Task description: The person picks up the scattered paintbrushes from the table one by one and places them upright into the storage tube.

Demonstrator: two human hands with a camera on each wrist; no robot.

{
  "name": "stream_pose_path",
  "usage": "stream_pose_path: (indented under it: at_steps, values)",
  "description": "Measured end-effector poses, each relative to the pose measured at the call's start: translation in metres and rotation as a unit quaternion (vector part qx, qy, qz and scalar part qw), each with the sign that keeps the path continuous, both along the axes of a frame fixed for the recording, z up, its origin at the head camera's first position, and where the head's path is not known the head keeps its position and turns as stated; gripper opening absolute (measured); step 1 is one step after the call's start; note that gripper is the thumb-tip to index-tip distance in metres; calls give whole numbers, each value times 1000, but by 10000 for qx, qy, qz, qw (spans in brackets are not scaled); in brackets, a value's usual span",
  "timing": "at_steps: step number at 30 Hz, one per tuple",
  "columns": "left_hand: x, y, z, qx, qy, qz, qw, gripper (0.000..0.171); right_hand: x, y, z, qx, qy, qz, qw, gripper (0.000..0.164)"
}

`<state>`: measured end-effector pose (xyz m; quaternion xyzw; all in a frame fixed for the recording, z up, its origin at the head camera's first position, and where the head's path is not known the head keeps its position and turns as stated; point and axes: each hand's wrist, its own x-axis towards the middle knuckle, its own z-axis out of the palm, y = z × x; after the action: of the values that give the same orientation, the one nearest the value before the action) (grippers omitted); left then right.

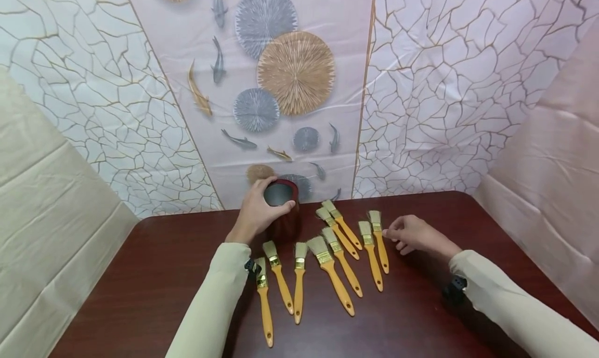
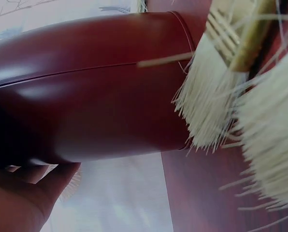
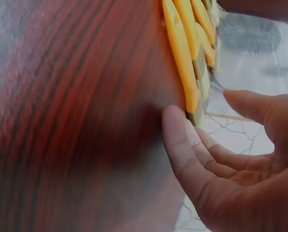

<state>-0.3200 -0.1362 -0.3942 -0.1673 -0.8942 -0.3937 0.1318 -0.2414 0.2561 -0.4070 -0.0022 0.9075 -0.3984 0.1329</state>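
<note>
- Behind the scene, a wall covering was seen, white with golden crack lines and printed with fish and round discs in its middle panel.
- A dark red-brown, wood-grained table with rounded back corners was set before it.
- Both forearms were covered by cream sleeves.
- The left hand was curved round the upper rim of the cup, which was gripped between thumb and fingers.
- The right hand was held at the right of the brushes, its fingers loosely bent, thumb apart, nothing grasped; whether the nearest brush was touched could not be told.
- The dark red, glossy cylindrical cup was placed near the table's back edge, its grey interior seen through the open top.
- Nine flat paintbrushes with pale bristles and yellow handles were spread on the table in front of the cup and to its right, bristles pointed away from the person; the rightmost brush was nearest the right hand.
- A small black device was worn at the left wrist.
</note>
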Motion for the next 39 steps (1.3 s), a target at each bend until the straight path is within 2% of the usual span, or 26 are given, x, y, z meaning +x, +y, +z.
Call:
stream_pose_path:
  at_steps: [3, 6, 10, 14, 21, 28, 35, 39]
  values:
    - [2, -1, -1, -18, 51, 22, 10000, 89, -1, -5, -3, -246, -224, -200, 9992, 34]
    - [5, 0, -1, -2, 91, 5, 10000, 89, -2, -9, -7, -275, -238, -358, 9987, 33]
    - [10, 3, -2, 38, 105, -10, 9999, 89, -7, -13, -11, 156, -8, -407, 9991, 36]
    - [14, 9, -4, 43, 183, -16, 9998, 87, -15, -14, -12, 718, 242, -409, 9963, 46]
    - [23, 12, -5, 54, 273, 28, 9996, 85, -27, -21, -15, 838, 145, -354, 9958, 40]
    - [33, 9, -7, 46, 186, 42, 9998, 86, -26, -29, -14, 927, 140, -336, 9950, 38]
    - [39, 2, -4, 173, -203, -229, 9994, 91, -25, -33, -13, 1173, 282, -303, 9922, 39]
    - [44, -2, -6, 291, -153, -310, 9990, 88, -28, -32, -16, 1050, 224, -428, 9933, 46]
